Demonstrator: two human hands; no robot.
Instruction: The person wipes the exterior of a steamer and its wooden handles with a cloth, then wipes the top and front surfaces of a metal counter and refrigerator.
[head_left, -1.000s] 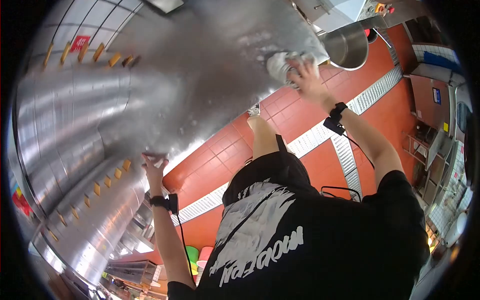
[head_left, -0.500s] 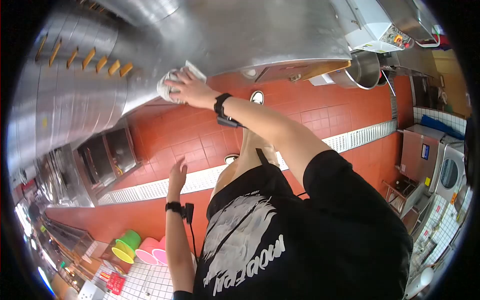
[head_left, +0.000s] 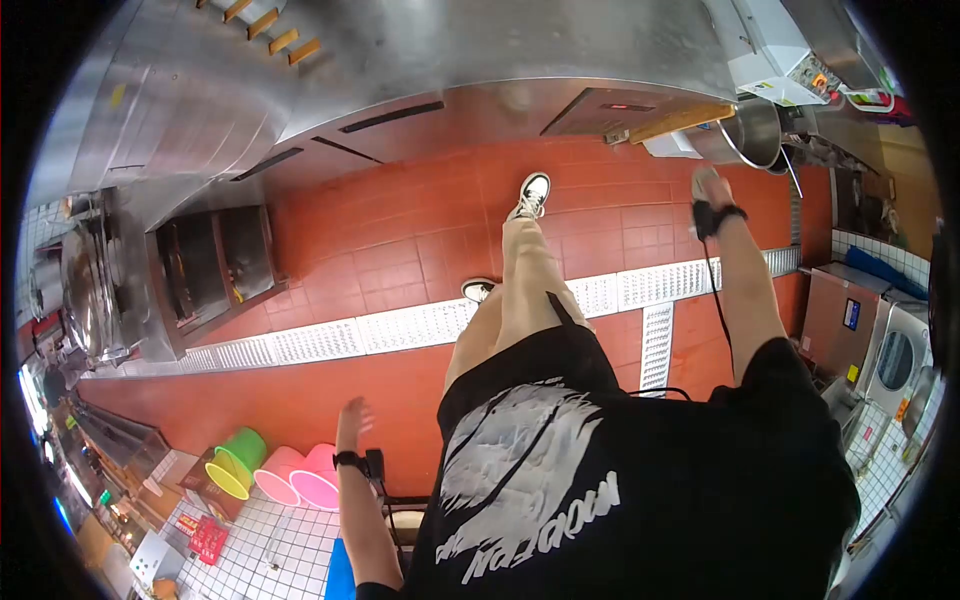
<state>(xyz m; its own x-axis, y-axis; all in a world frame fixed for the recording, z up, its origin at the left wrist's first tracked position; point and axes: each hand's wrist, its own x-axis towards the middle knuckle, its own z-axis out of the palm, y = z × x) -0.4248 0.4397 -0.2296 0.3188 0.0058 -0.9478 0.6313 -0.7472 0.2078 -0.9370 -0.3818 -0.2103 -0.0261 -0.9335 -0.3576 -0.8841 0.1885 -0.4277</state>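
My right hand hangs out to the right over the red floor, below the steel pot. It is blurred, with a greyish-white cloth partly showing in its fingers. My left hand is low at my left side, above the red floor. Its fingers are smeared but look stretched out and apart, and they hold nothing. Each wrist carries a black strap with a small device and a cable. In front runs the stainless steel counter, which neither hand touches.
A steel pot stands near the counter's right end, by a white machine. White floor grating crosses the red tiles. Green, yellow and pink buckets are at lower left. An open steel cabinet stands left.
My right hand has left the counter edge and swung far right, with the cloth. My left hand has dropped lower. The view has shifted along the counter and one foot has stepped.
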